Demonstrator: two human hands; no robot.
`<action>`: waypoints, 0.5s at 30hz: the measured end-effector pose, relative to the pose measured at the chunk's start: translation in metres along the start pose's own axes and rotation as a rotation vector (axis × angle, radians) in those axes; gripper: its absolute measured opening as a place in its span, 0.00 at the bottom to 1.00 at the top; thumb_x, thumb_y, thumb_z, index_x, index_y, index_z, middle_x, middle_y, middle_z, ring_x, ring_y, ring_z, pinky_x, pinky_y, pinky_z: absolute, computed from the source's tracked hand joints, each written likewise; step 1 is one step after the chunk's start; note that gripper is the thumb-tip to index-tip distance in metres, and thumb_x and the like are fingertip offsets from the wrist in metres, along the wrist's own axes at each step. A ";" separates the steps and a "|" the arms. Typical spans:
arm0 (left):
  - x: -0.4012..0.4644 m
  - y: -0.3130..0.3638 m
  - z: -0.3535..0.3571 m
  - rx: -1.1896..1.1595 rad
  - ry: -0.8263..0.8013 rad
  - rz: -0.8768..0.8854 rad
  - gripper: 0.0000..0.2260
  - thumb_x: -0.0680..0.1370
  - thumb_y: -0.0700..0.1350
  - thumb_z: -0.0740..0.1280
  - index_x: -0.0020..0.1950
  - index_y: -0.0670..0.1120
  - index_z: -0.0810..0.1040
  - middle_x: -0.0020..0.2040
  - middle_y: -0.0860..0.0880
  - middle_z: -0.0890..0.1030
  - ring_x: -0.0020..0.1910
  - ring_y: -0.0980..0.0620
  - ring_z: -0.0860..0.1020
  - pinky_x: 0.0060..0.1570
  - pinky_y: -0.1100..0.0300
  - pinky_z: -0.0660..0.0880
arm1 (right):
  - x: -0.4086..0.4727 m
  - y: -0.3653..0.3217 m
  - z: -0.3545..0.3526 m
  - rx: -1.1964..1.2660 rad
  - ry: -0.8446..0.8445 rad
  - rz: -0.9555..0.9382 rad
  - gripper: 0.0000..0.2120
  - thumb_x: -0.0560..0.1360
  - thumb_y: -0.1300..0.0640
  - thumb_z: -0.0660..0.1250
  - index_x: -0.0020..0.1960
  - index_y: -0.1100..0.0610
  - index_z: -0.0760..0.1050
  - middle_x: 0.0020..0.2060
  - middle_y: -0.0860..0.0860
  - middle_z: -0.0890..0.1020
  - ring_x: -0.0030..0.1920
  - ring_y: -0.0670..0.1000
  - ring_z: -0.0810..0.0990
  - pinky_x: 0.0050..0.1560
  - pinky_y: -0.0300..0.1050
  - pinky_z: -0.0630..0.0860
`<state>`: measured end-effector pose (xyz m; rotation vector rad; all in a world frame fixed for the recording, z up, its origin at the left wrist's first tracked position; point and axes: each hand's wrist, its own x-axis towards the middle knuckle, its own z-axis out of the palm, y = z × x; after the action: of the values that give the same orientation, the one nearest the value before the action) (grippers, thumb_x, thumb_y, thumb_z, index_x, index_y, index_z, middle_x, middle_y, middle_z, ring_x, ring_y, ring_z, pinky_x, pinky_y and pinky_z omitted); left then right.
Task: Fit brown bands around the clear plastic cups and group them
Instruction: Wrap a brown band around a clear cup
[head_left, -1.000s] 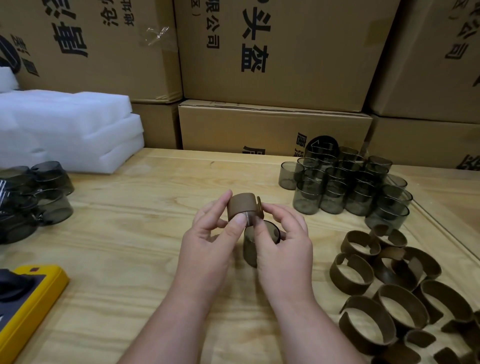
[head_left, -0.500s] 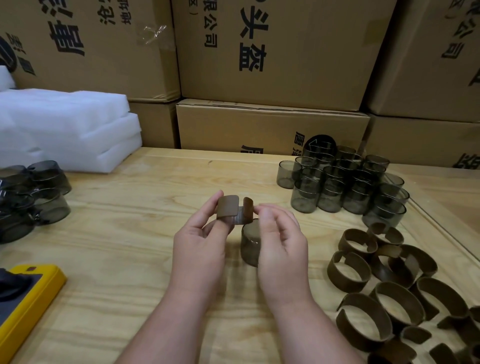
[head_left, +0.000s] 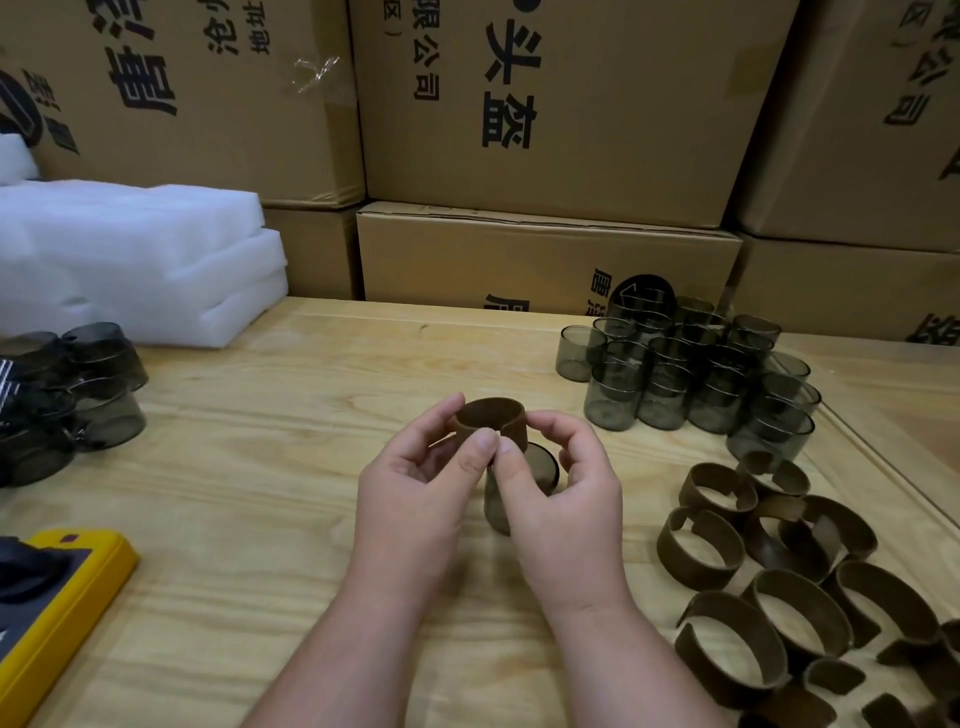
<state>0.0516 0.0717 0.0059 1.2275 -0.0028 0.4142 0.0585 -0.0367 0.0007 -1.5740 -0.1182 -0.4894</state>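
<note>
While both thumbs meet at its split seam, the left hand (head_left: 410, 499) and right hand (head_left: 566, 499) pinch a brown curled split band (head_left: 491, 415), opening upward, above a smoky clear plastic cup (head_left: 540, 467) lying tilted behind the right hand.
</note>
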 end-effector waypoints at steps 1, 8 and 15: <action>0.001 0.000 -0.001 -0.008 0.007 -0.001 0.24 0.64 0.49 0.77 0.60 0.49 0.83 0.47 0.53 0.88 0.49 0.58 0.86 0.45 0.70 0.78 | 0.001 0.000 -0.001 0.003 -0.005 -0.002 0.12 0.74 0.56 0.77 0.54 0.48 0.79 0.53 0.47 0.83 0.56 0.51 0.82 0.60 0.57 0.79; 0.002 -0.002 -0.002 -0.018 0.061 -0.036 0.29 0.59 0.49 0.80 0.60 0.47 0.83 0.45 0.52 0.89 0.47 0.57 0.87 0.43 0.70 0.79 | 0.002 0.002 -0.010 -0.145 -0.056 -0.089 0.12 0.72 0.53 0.77 0.53 0.45 0.80 0.51 0.42 0.84 0.57 0.45 0.82 0.58 0.44 0.78; -0.002 -0.004 -0.002 0.085 0.062 -0.030 0.26 0.61 0.50 0.82 0.58 0.50 0.85 0.47 0.48 0.89 0.51 0.50 0.87 0.50 0.62 0.82 | -0.004 -0.001 -0.013 -0.378 0.045 -0.248 0.11 0.70 0.49 0.72 0.53 0.46 0.81 0.45 0.33 0.80 0.52 0.41 0.78 0.52 0.25 0.69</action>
<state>0.0508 0.0715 0.0015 1.2966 0.0869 0.4295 0.0515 -0.0485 0.0001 -1.9273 -0.1970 -0.7754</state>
